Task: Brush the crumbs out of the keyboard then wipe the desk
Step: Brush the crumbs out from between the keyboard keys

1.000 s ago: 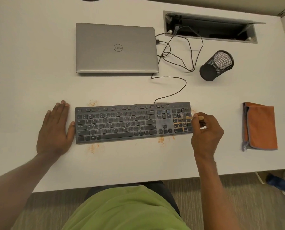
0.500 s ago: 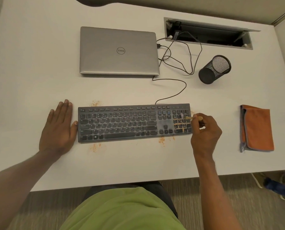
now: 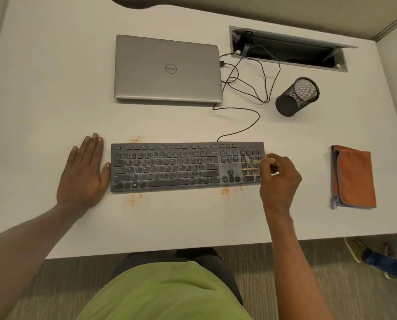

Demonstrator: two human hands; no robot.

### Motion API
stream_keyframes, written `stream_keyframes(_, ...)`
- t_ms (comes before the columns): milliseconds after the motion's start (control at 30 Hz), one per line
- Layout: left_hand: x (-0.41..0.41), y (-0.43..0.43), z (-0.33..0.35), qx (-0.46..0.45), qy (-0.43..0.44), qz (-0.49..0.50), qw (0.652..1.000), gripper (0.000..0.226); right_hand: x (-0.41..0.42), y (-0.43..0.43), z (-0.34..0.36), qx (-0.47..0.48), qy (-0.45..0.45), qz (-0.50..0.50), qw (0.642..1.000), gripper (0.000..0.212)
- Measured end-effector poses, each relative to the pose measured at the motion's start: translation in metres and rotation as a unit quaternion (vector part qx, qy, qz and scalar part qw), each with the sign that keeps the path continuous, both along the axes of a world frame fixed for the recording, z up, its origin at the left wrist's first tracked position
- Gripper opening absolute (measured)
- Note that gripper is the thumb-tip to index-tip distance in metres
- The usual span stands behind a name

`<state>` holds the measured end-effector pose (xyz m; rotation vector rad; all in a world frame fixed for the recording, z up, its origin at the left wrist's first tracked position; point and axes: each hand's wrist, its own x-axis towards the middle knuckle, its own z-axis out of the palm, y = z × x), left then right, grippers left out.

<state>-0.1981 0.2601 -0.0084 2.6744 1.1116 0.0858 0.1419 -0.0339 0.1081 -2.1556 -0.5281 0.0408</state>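
Over the desk, right hand half-hides a blurred brush.

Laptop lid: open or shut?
Shut. The laptop lies flat with its lid down and logo facing up; no screen or keys show.

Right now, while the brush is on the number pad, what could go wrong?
1. The brush in the right hand may flick orange crumbs from the keyboard onto the desk, adding to the piles there.
2. The left hand only lies flat at the keyboard's left end, so hard strokes might shift it.
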Motion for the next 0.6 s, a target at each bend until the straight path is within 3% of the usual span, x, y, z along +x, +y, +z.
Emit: stream_keyframes(600,-0.001,0.0,-0.002,0.003,-0.014,0.004,1.0,0.07,-0.015,-0.011,0.004,-0.001,-0.035,-0.001,0.999,0.012)
